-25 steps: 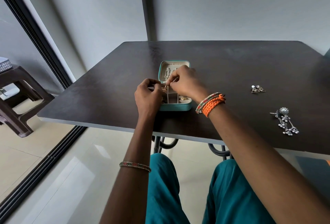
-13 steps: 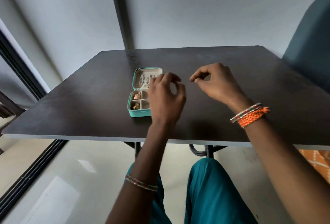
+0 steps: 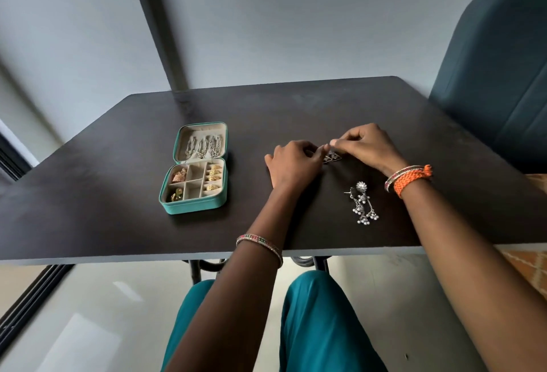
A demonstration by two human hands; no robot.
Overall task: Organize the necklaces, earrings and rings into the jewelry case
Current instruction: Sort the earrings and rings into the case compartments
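Soft daylight is cast from the left (glare patches on the floor (image 3: 88, 339)); edges are bowed and slightly blurred by the wide lens.

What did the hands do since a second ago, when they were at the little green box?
Both hands left the open teal jewelry case and moved to the person's right. The left hand and right hand now pinch at the small triangular silver earrings on the dark table. The case stays open, and the dangling silver beaded earrings lie untouched.
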